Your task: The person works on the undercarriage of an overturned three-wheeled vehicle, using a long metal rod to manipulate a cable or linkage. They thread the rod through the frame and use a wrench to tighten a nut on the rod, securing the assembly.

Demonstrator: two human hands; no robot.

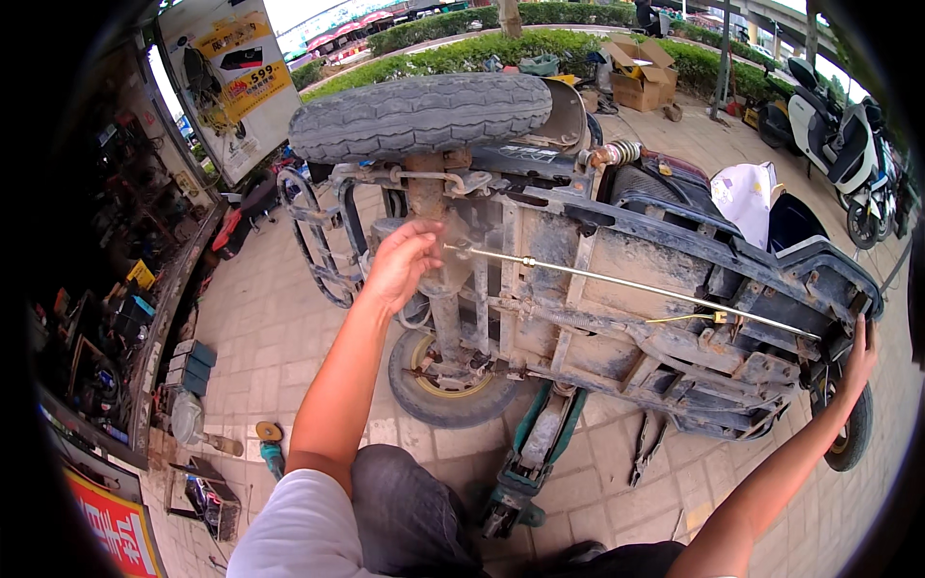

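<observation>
A small vehicle [617, 279] lies on its side, showing its dirty underside, with a tyre [419, 111] on top and wheels near the paving. A long metal rod [617, 277] runs across the underside. My left hand [409, 255] has its fingers curled together at the rod’s left end, beside the rusty axle housing [429, 193]; what they pinch is too small to make out. My right hand [856, 352] grips the dark frame [867, 294] at the far right, near the rod’s other end and above a small wheel [848, 424].
A green jack [535, 462] stands under the vehicle, with pliers [646, 448] on the paving [607, 482]. An angle grinder [271, 448] and a metal toolbox [212, 496] are lower left. A cluttered shop [116, 308] borders the left; boxes [641, 87] and scooters [848, 144] stand behind.
</observation>
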